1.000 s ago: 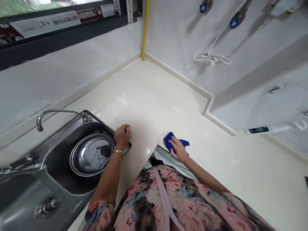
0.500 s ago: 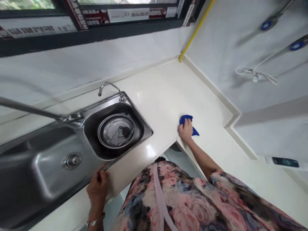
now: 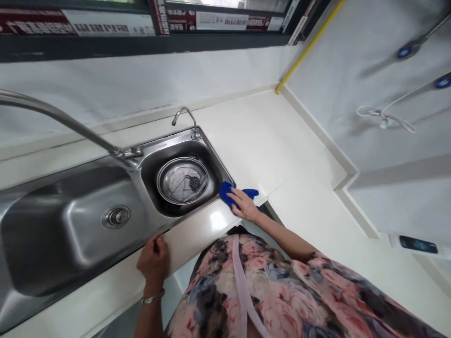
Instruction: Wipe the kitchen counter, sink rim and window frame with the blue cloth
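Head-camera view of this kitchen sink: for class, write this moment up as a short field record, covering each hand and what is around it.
Left hand: bare, silver bangle on the wrist, fingers at the front edge of the cream countertop, by the sink rim.
Right hand: lying on a crumpled blue cloth on the countertop.
Nearby: stainless steel double-bowl sink; round steel mesh strainer in its smaller bowl; curved steel faucet.
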A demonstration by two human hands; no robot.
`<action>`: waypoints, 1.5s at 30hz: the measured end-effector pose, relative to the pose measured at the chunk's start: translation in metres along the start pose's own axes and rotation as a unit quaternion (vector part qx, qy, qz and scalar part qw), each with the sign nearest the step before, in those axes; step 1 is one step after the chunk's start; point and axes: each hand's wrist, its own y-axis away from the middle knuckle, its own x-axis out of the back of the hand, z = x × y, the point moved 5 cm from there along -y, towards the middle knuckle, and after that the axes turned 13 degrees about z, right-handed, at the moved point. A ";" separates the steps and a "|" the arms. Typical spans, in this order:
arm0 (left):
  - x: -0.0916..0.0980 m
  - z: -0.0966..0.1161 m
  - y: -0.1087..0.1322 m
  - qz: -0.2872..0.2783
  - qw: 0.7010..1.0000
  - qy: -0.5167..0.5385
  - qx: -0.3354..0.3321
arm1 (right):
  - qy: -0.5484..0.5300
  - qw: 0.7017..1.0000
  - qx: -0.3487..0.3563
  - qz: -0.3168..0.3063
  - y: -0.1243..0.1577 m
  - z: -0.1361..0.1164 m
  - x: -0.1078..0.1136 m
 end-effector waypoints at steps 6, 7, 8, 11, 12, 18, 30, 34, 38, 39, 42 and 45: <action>0.007 -0.004 0.008 -0.019 0.998 0.061 0.000 | 0.093 0.987 -0.120 0.054 0.037 0.062 0.048; 0.012 -0.007 0.012 -0.022 0.998 0.066 -0.005 | 0.125 0.977 -0.157 0.075 0.038 0.071 0.050; 0.018 -0.012 0.018 -0.019 0.998 0.066 -0.008 | 0.153 0.967 -0.183 0.091 0.036 0.077 0.050; 0.042 -0.038 0.038 0.033 0.999 0.023 0.012 | 0.183 0.962 -0.177 0.095 0.014 0.069 0.030; 0.049 -0.049 0.044 0.060 0.998 0.005 0.027 | 0.177 0.968 -0.156 0.090 0.004 0.059 0.020; 0.056 -0.079 0.059 0.137 0.986 -0.045 0.087 | 0.076 0.996 -0.043 0.007 -0.040 -0.032 -0.041; 0.057 -0.067 0.057 0.148 0.980 -0.049 0.128 | -0.150 0.933 0.243 -0.218 -0.051 -0.248 -0.130; 0.058 -0.065 0.054 0.151 0.974 -0.051 0.163 | -0.181 0.900 0.320 -0.234 -0.047 -0.235 -0.120; 0.062 -0.060 0.047 0.153 0.957 -0.067 0.235 | -0.218 0.887 0.332 -0.237 -0.024 -0.156 -0.082; 0.063 -0.058 0.046 0.157 0.952 -0.074 0.254 | -0.224 0.895 0.317 -0.221 -0.017 -0.128 -0.067; 0.065 -0.054 0.043 0.173 0.933 -0.100 0.299 | -0.220 0.919 0.289 -0.153 0.002 -0.042 -0.012; 0.066 -0.050 0.043 0.183 0.925 -0.112 0.315 | -0.205 0.925 0.299 -0.110 0.021 0.031 0.039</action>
